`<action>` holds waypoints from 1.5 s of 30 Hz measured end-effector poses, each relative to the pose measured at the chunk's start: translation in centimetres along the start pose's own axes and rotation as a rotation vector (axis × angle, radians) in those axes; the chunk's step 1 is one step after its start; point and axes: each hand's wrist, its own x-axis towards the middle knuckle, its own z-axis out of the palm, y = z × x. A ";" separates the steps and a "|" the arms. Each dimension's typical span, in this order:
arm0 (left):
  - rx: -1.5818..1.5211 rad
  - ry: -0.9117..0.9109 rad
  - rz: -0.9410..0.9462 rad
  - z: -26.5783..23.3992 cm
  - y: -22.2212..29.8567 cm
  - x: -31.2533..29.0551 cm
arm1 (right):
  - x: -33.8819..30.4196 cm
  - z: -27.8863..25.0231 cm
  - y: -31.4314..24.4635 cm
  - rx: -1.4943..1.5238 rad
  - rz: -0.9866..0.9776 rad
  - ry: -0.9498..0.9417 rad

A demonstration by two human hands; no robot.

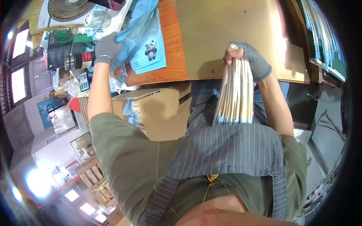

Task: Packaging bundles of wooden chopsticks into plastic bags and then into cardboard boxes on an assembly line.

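At upper left, gray-gloved left hand [108, 49] touches light-blue plastic film [137, 30], fingers' grip I cannot tell; upper right, gray-gloved right hand [252, 60] grasps long plastic-wrapped packets [235, 90]

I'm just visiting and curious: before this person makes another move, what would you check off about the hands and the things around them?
1. Right hand closed around the clear-wrapped bundle: ok.
2. Left hand at the blue plastic: ok.
3. Left hand's grip on that plastic firm: cannot tell; its fingertips are hard to make out.
4. Panda-printed blue sheet lying on the orange-brown tabletop: ok.
5. Space beside the left hand uncluttered: not ok; a dark flask lies close by.
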 end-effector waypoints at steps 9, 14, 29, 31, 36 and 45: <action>-0.079 0.179 -0.022 -13.6 -5.1 -5.4 | 0.5 0.6 0.4 0.014 -0.008 -0.053; -0.011 0.095 0.115 -21.9 -3.0 -9.2 | 1.4 0.5 0.3 -0.032 -0.018 -0.092; 0.463 -0.050 0.618 5.4 16.1 17.5 | -0.8 -2.8 1.2 0.126 -0.027 0.203; 0.547 -0.019 0.639 5.0 16.7 18.8 | -1.0 -2.6 0.9 0.124 0.016 0.276; 0.660 -0.054 0.580 4.5 14.9 21.5 | 1.2 -2.9 1.0 0.176 -0.018 0.267; -0.288 0.693 0.191 12.4 15.0 10.5 | 1.9 -3.8 1.2 0.072 0.078 0.317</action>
